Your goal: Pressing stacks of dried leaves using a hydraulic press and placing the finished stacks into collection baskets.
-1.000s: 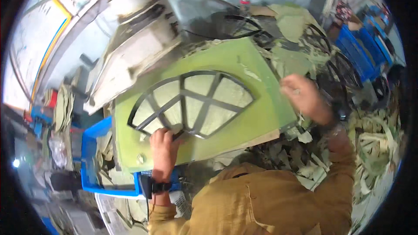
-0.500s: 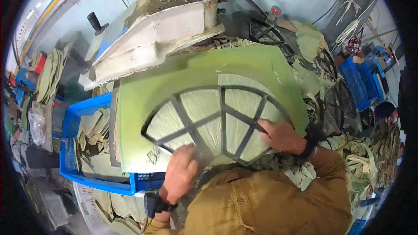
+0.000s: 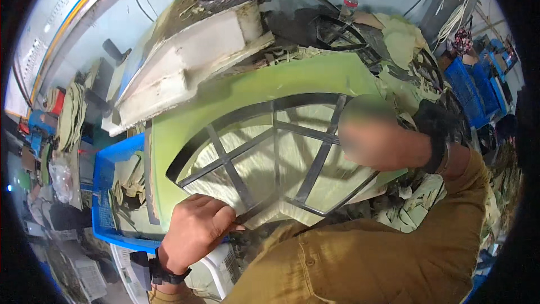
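A black fan-shaped frame with crossing bars (image 3: 229,170), like a cutting die, is raised a little and tilted above a pale, streaky sheet (image 3: 247,141). Shadows of its bars fall on that sheet. Beneath lies a light green board (image 3: 236,90). My left hand (image 3: 199,228) is closed on the frame's near left edge, thumb toward the bar. At the right end, my right hand (image 3: 388,143) grips the frame, its fingers smeared by blur. I wear dark bands on both wrists.
A white machine arm (image 3: 191,50) on a thick column hangs behind the board. To the left stands a blue basket (image 3: 101,202) of pale scraps. Sheet offcuts (image 3: 399,42) and another black frame (image 3: 343,34) lie at the back right. Blue crates (image 3: 469,93) stand farther right.
The frame lay nearly flat on the pale sheet; now it is lifted and tilted. My right hand has risen to the right, my left has shifted left and lower. The view has shifted too.
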`<control>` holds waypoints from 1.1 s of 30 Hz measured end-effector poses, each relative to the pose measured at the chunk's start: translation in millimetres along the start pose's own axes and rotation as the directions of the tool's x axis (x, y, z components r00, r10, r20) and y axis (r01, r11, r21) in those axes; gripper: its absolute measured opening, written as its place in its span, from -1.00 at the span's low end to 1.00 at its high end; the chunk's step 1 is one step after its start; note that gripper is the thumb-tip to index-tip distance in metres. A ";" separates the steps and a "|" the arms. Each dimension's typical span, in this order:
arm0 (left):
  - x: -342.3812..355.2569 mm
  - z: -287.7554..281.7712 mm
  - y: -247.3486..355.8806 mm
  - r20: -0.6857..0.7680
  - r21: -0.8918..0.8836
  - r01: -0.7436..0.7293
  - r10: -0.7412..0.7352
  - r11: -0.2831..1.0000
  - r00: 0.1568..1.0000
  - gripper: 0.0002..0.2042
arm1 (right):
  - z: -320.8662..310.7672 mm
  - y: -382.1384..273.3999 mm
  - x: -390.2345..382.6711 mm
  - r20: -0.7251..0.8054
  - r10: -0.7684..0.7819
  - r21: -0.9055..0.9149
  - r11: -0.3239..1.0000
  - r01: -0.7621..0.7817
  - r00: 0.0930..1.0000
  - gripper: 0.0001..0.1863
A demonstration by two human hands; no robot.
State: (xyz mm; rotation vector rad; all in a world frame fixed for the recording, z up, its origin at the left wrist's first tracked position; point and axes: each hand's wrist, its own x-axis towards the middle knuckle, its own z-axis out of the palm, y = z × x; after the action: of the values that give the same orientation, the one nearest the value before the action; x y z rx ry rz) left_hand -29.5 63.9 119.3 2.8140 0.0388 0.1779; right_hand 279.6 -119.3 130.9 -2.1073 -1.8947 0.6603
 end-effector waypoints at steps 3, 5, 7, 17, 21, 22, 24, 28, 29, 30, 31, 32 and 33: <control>36.4 10.1 3.8 -0.056 0.083 -0.013 0.018 0.996 0.998 -0.86 | -0.6 37.2 -6.7 -0.073 0.031 0.030 0.999 -0.029 0.997 -0.72; 66.9 26.5 2.5 -0.034 0.190 -0.065 0.073 0.980 0.997 -0.84 | 8.0 72.2 -21.1 -0.121 0.070 0.060 0.996 -0.063 0.990 -0.73; 116.8 54.5 -17.8 -0.077 0.195 -0.118 0.135 0.974 0.988 -0.78 | 20.0 119.1 -32.8 -0.324 -0.069 -0.132 0.991 0.027 0.944 -0.73; 252.0 128.2 -63.3 -0.183 0.244 -0.029 0.076 0.969 0.980 -0.74 | 43.3 245.3 -9.0 -0.474 0.197 -0.032 0.970 -0.240 0.858 -0.65; 197.8 95.9 -32.8 -0.328 -0.011 0.137 -0.133 0.991 0.935 -0.57 | 36.2 238.0 -10.4 -0.333 0.364 0.061 0.929 -0.366 0.870 -0.63; 179.3 88.1 -20.9 -0.366 -0.155 0.301 -0.338 0.941 0.867 -0.58 | 25.4 228.1 -12.6 -0.245 0.417 0.006 0.904 -0.429 0.875 -0.62; 112.8 94.5 -8.7 -0.474 -0.440 0.469 -0.642 0.766 0.602 -0.65 | 15.3 209.3 -12.9 -0.331 0.317 -0.142 0.915 -0.379 0.889 -0.62; -19.4 127.9 29.1 -0.338 -0.895 0.306 -0.941 0.325 0.011 -0.87 | -4.9 143.7 19.7 -0.475 -0.044 -0.321 0.938 -0.127 0.879 -0.66; -43.1 139.5 41.1 -0.227 -0.959 0.192 -0.970 0.208 -0.082 -0.89 | -4.7 119.9 33.7 -0.490 -0.142 -0.206 0.977 0.044 0.860 -0.68; -55.7 149.3 53.6 -0.109 -0.991 0.092 -0.987 0.098 -0.119 -0.87 | 2.4 95.3 54.0 -0.371 -0.162 -0.019 0.986 0.167 0.914 -0.68; -60.9 159.2 65.2 0.008 -1.000 -0.018 -0.992 -0.006 -0.130 -0.84 | 8.0 73.4 69.6 -0.253 -0.197 0.177 0.953 0.246 0.947 -0.67; -71.0 175.3 68.4 0.107 -0.986 -0.138 -0.991 -0.095 -0.084 -0.77 | 19.6 59.2 88.1 -0.208 -0.317 0.155 0.923 0.351 0.925 -0.67; -82.5 189.0 71.0 0.231 -0.944 -0.240 -0.973 -0.225 0.002 -0.72 | 32.5 40.8 111.1 -0.143 -0.384 0.144 0.904 0.403 0.912 -0.66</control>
State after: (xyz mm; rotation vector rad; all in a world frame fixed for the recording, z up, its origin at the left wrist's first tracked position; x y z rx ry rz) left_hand -86.8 -66.6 -45.8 0.5128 1.2077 1.0014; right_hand 306.9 -19.8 64.5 -1.5553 -2.0350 0.5737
